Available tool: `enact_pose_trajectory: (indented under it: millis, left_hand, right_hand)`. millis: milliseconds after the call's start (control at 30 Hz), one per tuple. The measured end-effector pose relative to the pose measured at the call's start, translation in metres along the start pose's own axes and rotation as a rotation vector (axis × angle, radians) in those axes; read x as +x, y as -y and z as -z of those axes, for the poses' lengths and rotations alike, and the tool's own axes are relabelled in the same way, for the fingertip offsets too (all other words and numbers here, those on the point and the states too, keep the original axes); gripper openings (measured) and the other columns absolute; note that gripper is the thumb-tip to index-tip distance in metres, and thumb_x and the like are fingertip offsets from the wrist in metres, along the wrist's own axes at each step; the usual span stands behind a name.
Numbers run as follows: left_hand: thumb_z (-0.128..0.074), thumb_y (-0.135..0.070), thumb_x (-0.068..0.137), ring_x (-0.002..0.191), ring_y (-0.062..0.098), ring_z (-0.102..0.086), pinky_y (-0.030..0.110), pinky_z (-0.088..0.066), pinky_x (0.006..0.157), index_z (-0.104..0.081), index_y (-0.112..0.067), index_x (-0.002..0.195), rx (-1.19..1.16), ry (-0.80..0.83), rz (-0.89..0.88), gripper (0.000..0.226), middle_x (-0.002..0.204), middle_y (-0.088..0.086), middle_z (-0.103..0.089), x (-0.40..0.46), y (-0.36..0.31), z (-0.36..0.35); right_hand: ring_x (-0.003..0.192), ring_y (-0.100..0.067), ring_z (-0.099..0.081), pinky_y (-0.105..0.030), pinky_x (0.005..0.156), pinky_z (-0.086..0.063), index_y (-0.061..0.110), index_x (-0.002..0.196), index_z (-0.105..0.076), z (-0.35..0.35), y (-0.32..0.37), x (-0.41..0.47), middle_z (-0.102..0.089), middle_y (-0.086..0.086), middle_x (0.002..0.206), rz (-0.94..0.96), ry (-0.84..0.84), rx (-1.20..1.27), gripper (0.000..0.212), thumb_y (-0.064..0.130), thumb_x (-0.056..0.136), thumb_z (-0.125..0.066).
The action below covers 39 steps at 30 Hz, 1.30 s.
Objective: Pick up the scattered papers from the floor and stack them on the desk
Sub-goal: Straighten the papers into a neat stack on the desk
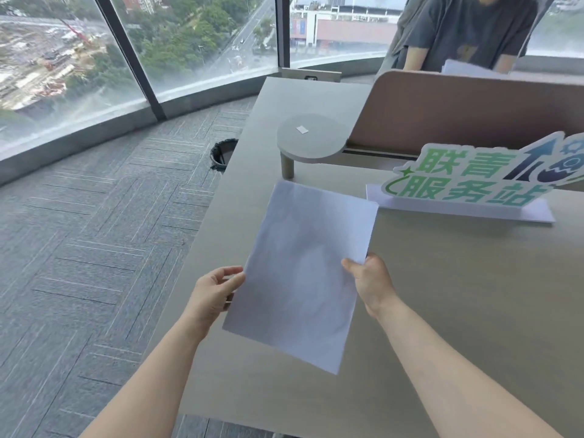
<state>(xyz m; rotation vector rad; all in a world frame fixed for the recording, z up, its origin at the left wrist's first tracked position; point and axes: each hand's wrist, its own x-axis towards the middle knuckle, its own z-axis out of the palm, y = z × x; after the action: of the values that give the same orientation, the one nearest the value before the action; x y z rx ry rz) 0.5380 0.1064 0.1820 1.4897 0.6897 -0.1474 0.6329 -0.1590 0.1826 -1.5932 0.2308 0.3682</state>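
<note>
Curved glass wall (189,42) and grey carpet (79,248) ringed a pale desk (458,295) w/ partition (458,112) and green sign (474,175). White papers (303,273) hung over desk's left part, long axis running away, tilted right. Left hand (215,295) and right hand (369,282) pinched opposite long edges.

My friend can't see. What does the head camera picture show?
Two bare hands, left hand and right hand, hold white papers by the side edges above a pale desk. A green sign stands behind, with grey carpet and big windows to the left.
</note>
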Motion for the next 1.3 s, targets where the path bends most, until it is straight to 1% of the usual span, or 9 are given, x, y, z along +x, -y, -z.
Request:
enact_pose_trajectory:
  millis: [100, 233, 333, 400, 500, 733, 900, 1200, 1300]
  left_hand:
    - [-0.061, -0.007, 0.089, 0.060, 0.009, -0.065, 0.019, -0.049, 0.053, -0.069, -0.007, 0.098, 0.079, 0.051, -0.043, 0.011, 0.080, 0.006, -0.071, 0.010, -0.003, 0.003]
    - [-0.063, -0.004, 0.086, 0.070, 0.022, -0.063, 0.036, -0.052, 0.071, -0.073, -0.012, 0.085, 0.062, -0.050, -0.041, 0.013, 0.079, 0.011, -0.072, 0.026, 0.011, 0.020]
    - [-0.063, -0.006, 0.086, 0.063, 0.019, -0.058, 0.030, -0.047, 0.066, -0.070, -0.014, 0.079, 0.074, -0.135, -0.035, 0.012, 0.071, 0.004, -0.069, 0.036, 0.021, 0.031]
    - [-0.063, -0.007, 0.086, 0.058, 0.014, -0.056, 0.024, -0.046, 0.058, -0.069, -0.015, 0.078, 0.081, -0.172, -0.038, 0.013, 0.065, -0.001, -0.067, 0.043, 0.025, 0.036]
    - [-0.063, -0.007, 0.087, 0.056, 0.013, -0.055, 0.019, -0.045, 0.052, -0.068, -0.015, 0.077, 0.092, -0.205, -0.030, 0.014, 0.066, 0.000, -0.066, 0.053, 0.030, 0.046]
    - [-0.065, -0.009, 0.085, 0.065, 0.020, -0.058, 0.032, -0.048, 0.069, -0.069, -0.018, 0.076, 0.141, -0.219, -0.014, 0.013, 0.073, 0.005, -0.068, 0.080, 0.037, 0.070]
    - [-0.063, -0.008, 0.085, 0.064, 0.017, -0.057, 0.029, -0.047, 0.065, -0.068, -0.017, 0.077, 0.164, -0.242, -0.036, 0.014, 0.073, 0.004, -0.067, 0.095, 0.035, 0.077]
    - [-0.059, -0.020, 0.084, 0.077, 0.024, -0.064, 0.037, -0.050, 0.073, -0.066, -0.020, 0.074, 0.406, -0.322, -0.039, 0.012, 0.078, 0.000, -0.070, 0.108, 0.041, 0.084]
    - [-0.059, -0.023, 0.084, 0.085, 0.026, -0.064, 0.037, -0.048, 0.075, -0.067, -0.015, 0.088, 0.499, -0.360, -0.041, 0.012, 0.085, 0.002, -0.070, 0.109, 0.039, 0.081]
  right_hand:
    - [0.090, -0.025, -0.072, -0.041, 0.083, -0.057, 0.013, 0.094, -0.074, -0.020, -0.001, 0.007, -0.078, -0.002, 0.093, -0.042, 0.018, 0.001, 0.024, -0.001, 0.092, -0.055]
    - [0.093, -0.025, -0.071, -0.042, 0.085, -0.057, 0.014, 0.102, -0.070, -0.047, -0.013, 0.018, -0.076, -0.007, 0.105, -0.052, -0.008, 0.021, 0.015, 0.010, 0.095, -0.057]
    - [0.081, -0.021, -0.061, -0.043, 0.078, -0.054, 0.006, 0.097, -0.062, -0.065, -0.023, 0.020, -0.069, -0.013, 0.092, -0.079, -0.016, -0.057, 0.023, 0.028, 0.094, -0.056]
    - [0.072, -0.022, -0.044, -0.037, 0.066, -0.039, 0.000, 0.086, -0.050, -0.075, -0.032, 0.019, -0.050, -0.013, 0.078, -0.090, -0.005, -0.123, 0.028, 0.026, 0.094, -0.052]
    - [0.068, -0.021, -0.030, -0.033, 0.064, -0.024, 0.010, 0.076, -0.042, -0.086, -0.044, 0.023, -0.036, -0.007, 0.072, -0.097, -0.007, -0.230, 0.018, 0.012, 0.094, -0.045]
    - [0.059, -0.018, -0.032, -0.031, 0.060, -0.027, 0.013, 0.075, -0.046, -0.110, -0.057, 0.040, -0.042, 0.002, 0.063, -0.109, 0.026, -0.422, 0.018, 0.010, 0.092, -0.043]
    - [0.062, -0.019, -0.036, -0.032, 0.062, -0.030, 0.000, 0.086, -0.050, -0.125, -0.059, 0.055, -0.047, -0.001, 0.068, -0.114, 0.037, -0.474, 0.016, 0.013, 0.092, -0.043]
    - [0.061, -0.020, -0.035, -0.032, 0.057, -0.028, 0.003, 0.085, -0.050, -0.139, -0.061, 0.065, -0.046, -0.002, 0.068, -0.094, -0.008, -0.588, 0.016, 0.016, 0.091, -0.042]
    - [0.060, -0.020, -0.037, -0.032, 0.056, -0.029, 0.005, 0.086, -0.052, -0.139, -0.062, 0.063, -0.047, -0.001, 0.067, -0.089, -0.046, -0.663, 0.018, 0.020, 0.092, -0.044]
